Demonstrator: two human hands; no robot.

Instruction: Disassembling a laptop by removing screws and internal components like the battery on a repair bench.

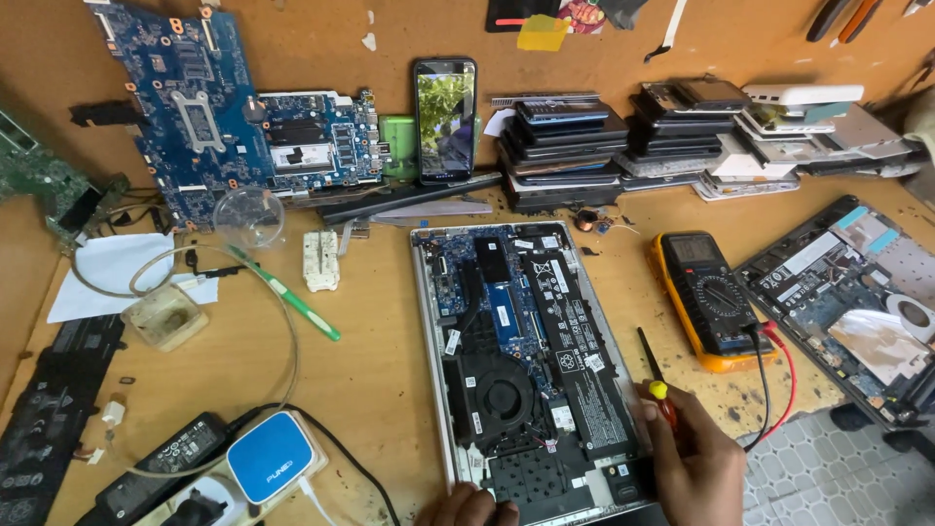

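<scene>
A cluttered wooden workbench (370, 370) holds an opened laptop (526, 370), its fan and black battery bared. The right hand (696, 463) curls closed around a red-handled screwdriver (654, 385) beside it. The left hand (467, 507) touches the laptop's near edge; I cannot tell its finger spread.

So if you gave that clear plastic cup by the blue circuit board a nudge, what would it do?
The clear plastic cup looks thin-walled and empty, so it is probably very light and would skid or topple at a slight push. It seems to lie tilted rather than upright, and its round shape suggests it would roll, perhaps toward the blue circuit board. A firm squeeze would likely dent it.
</scene>
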